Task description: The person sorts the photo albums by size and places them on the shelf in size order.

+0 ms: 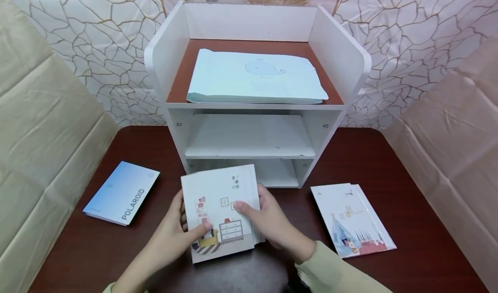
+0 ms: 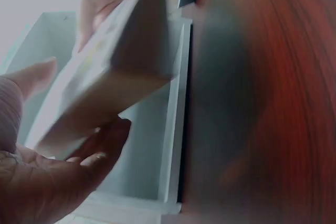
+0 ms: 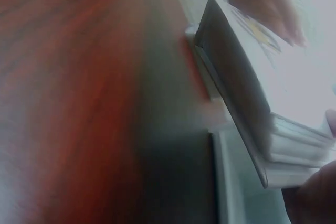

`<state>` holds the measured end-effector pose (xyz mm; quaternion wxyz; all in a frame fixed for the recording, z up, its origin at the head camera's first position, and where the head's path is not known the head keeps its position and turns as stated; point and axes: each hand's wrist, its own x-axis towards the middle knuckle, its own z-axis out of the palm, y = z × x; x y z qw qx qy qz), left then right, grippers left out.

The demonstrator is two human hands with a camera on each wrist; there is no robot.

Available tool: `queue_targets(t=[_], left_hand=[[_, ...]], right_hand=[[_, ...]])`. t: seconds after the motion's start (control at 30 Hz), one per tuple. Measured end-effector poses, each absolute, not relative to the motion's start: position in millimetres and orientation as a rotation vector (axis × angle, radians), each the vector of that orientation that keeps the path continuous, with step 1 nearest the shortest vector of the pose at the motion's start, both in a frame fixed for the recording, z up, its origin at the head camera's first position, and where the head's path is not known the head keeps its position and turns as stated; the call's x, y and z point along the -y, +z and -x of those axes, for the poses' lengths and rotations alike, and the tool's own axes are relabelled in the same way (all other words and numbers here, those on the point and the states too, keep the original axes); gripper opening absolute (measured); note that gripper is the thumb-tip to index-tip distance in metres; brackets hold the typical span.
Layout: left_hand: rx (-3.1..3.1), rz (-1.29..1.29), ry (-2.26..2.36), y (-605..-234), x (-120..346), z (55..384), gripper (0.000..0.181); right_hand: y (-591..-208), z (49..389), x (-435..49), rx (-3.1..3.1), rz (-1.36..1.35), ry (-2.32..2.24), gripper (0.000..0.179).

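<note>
Both hands hold a thick stack of small white books (image 1: pixel 218 185) over the front of the table, tilted a little. Its top cover shows a drawn chest of drawers, picture frames and a yellow chair. My left hand (image 1: pixel 175 232) grips the left side, thumb on the cover and fingers underneath. Opposite it, my right hand (image 1: pixel 272 219) grips the right edge with its thumb also on the cover. Several layers of the stack (image 3: pixel 296 145) show along its edge in the right wrist view. In the left wrist view the fingers (image 2: pixel 105 150) curl below the stack.
A white shelf unit (image 1: pixel 249 156) stands at the back, a white whale-printed packet (image 1: pixel 233 74) on its top. On the table, a blue POLAROID book (image 1: pixel 120 193) lies left and white books with a tent drawing (image 1: pixel 350 219) lie right. Fabric walls (image 1: pixel 50 133) enclose the sides.
</note>
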<state>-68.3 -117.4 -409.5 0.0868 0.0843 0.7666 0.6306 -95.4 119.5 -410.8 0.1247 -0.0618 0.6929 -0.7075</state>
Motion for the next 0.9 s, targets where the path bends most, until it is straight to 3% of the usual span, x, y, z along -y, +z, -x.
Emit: queue_targets(t=[0.27,0.9], left_hand=[[-2.335,-0.402,1.848,-413.1,98.7,69.8,0.066],[-2.266,-0.378,2.049,-413.4,77.6,72.9,0.051]], right_hand=[[-384.3,107.5,-134.5,-1.994,0.139,-2.210,0.043],[-373.9,123.7,-141.4,-2.015,0.081,-2.158,0.045]])
